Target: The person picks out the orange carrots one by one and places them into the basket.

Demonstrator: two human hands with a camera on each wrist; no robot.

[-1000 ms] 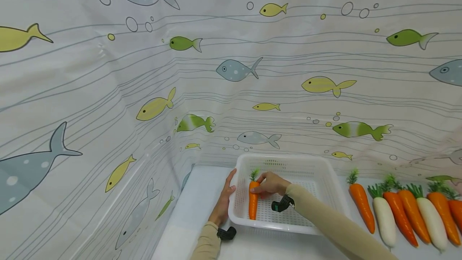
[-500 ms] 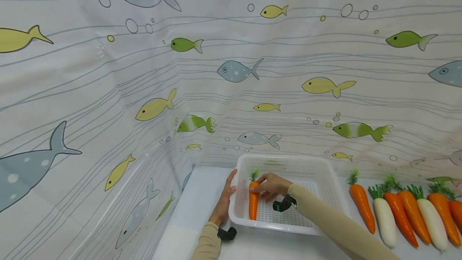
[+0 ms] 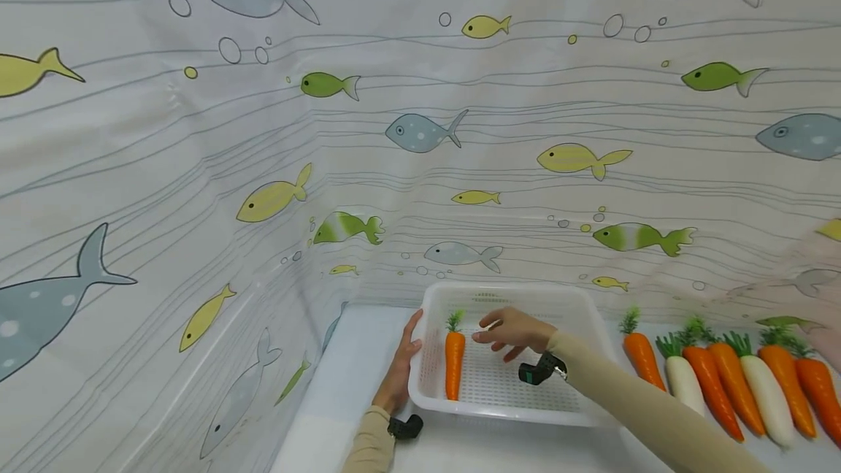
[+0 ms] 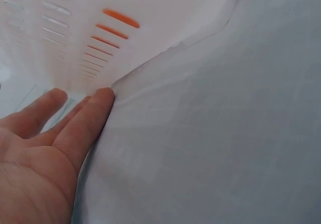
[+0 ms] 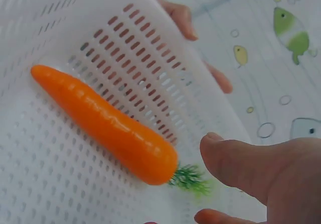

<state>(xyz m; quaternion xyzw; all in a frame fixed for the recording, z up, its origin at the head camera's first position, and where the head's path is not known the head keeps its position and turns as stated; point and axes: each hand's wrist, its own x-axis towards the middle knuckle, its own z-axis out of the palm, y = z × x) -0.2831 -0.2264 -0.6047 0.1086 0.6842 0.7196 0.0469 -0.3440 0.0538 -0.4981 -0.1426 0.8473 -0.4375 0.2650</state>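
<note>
An orange carrot (image 3: 454,365) with a green top lies lengthwise along the left side inside a white perforated basket (image 3: 506,414). My right hand (image 3: 515,331) hovers over the basket just right of the carrot, fingers parted and holding nothing. In the right wrist view the carrot (image 5: 108,128) rests on the basket floor, apart from the thumb (image 5: 241,166). My left hand (image 3: 397,374) rests against the basket's left outer wall with extended fingers. The left wrist view shows that hand (image 4: 55,153) with fingertips at the wall, orange showing through its slots.
Right of the basket, several carrots (image 3: 715,389) and white radishes (image 3: 769,393) lie in a row on the white table (image 3: 355,356). A fish-patterned sheet (image 3: 368,159) rises behind and to the left.
My right hand has let go of the carrot and moved right, its fingers spreading. The carrot stays in the basket. The head view has shifted slightly; my left hand keeps its place at the basket.
</note>
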